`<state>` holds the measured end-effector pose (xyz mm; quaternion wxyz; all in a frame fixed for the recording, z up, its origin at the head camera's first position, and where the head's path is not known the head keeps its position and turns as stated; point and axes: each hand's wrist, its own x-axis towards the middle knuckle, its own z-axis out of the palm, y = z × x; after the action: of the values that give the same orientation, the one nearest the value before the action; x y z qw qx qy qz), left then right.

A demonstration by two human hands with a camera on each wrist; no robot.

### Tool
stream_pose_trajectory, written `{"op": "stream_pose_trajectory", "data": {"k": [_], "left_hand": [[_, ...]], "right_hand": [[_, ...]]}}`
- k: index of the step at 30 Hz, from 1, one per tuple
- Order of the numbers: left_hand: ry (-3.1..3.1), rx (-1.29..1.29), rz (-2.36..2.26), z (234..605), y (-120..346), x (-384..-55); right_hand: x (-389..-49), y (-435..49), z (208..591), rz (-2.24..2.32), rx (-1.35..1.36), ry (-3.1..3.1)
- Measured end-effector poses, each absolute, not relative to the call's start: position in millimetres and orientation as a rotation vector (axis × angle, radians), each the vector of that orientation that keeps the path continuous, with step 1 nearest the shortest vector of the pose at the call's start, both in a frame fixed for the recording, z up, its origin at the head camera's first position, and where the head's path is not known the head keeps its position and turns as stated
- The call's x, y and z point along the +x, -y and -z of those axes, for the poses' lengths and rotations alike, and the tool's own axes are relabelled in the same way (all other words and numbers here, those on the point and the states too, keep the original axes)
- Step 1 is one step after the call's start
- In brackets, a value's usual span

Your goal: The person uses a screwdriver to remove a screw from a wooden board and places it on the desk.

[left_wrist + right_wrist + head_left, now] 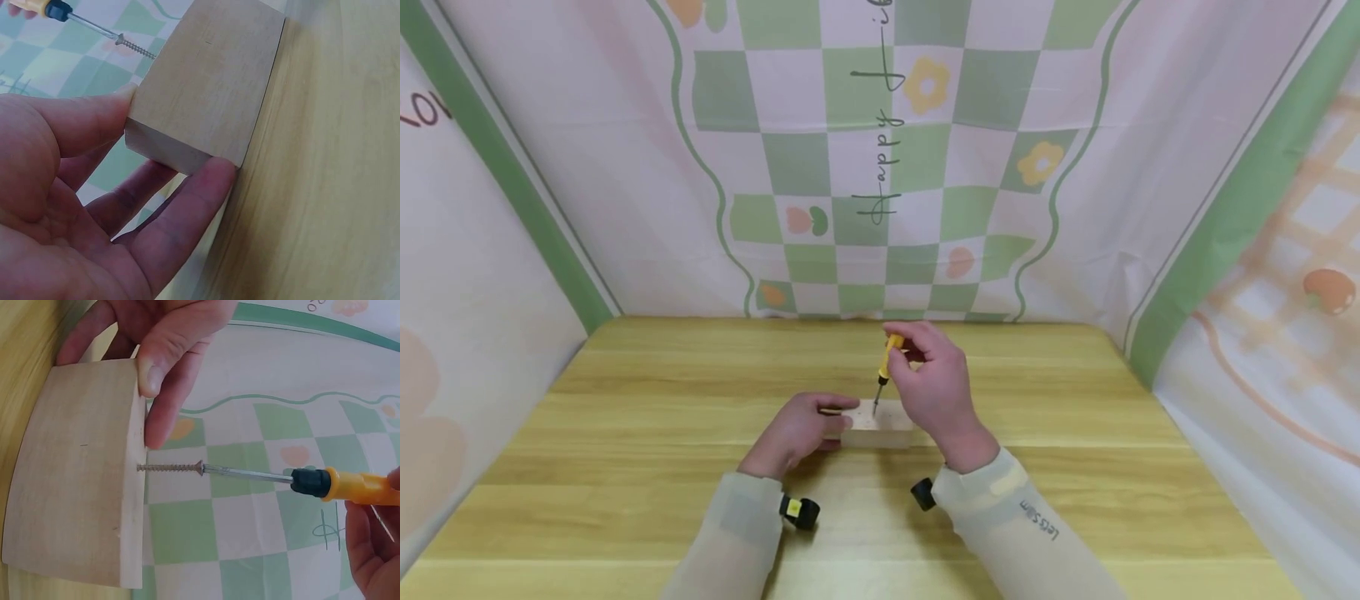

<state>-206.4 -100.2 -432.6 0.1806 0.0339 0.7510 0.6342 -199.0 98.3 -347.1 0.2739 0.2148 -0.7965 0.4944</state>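
A pale wooden block lies on the table, its top dotted with small marks. My left hand grips the block's left end, the thumb at the top edge and fingers round the end. A screw stands upright in the block's top face, most of its thread showing. My right hand holds a yellow screwdriver with a black collar, slightly tilted above the block. The screwdriver's metal shaft meets the screw's head. A thin metal piece shows by the right fingers in the right wrist view.
The wooden table has light wood grain and rounded far corners. Behind it hangs a printed cloth with green and white checks, and more cloth closes off both sides. Small black cameras sit at both wrists.
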Motion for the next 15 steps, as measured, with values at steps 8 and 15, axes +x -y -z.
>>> {"op": "stream_pose_trajectory", "data": {"k": [8, 15], "left_hand": [[-2.124, 0.099, -1.787, 432.4, 100.6, -205.9], [-2.127, 0.087, -1.78, 432.5, 101.1, -206.7]], "right_hand": [[-198.4, -97.4, 349.6, -1.296, 0.511, 2.159], [-196.9, -95.7, 349.7, -1.404, 0.487, 2.162]]}}
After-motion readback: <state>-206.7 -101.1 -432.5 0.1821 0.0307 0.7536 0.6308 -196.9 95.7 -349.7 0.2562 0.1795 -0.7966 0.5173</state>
